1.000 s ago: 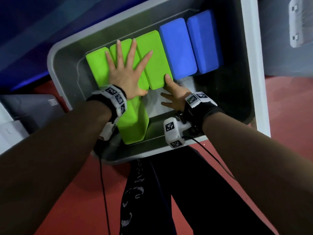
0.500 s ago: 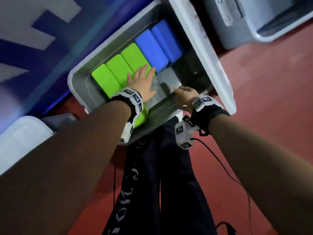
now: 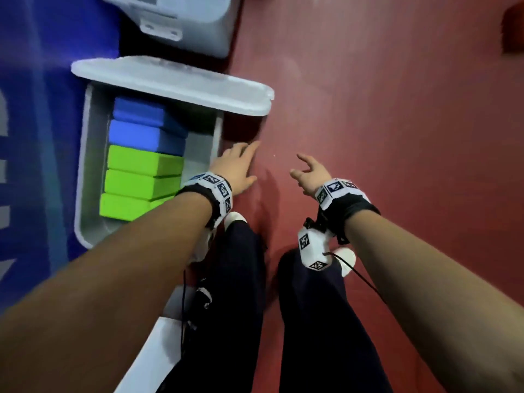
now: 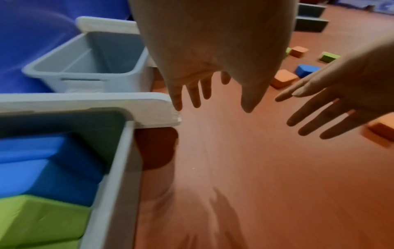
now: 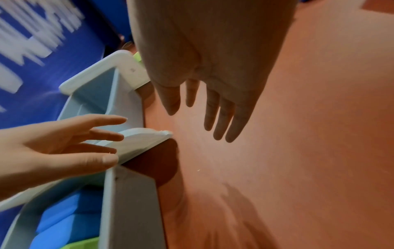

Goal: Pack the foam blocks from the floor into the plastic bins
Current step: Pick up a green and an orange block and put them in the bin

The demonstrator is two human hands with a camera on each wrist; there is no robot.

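Observation:
The grey plastic bin stands at the left of the head view. It holds two blue foam blocks and three green foam blocks packed side by side. My left hand hovers just outside the bin's right wall, fingers straight, holding nothing. My right hand is further right over the red floor, fingers spread and empty. In the left wrist view loose foam blocks lie on the floor: an orange one, a blue one and a green one.
The bin's white lid stands propped at its far end. A second grey bin beyond it looks empty. Another white lid lies by my left leg. Red floor stretches to the right.
Both hands have come out of the bin and moved right, over the floor. My head has turned, so the bin now sits at the left.

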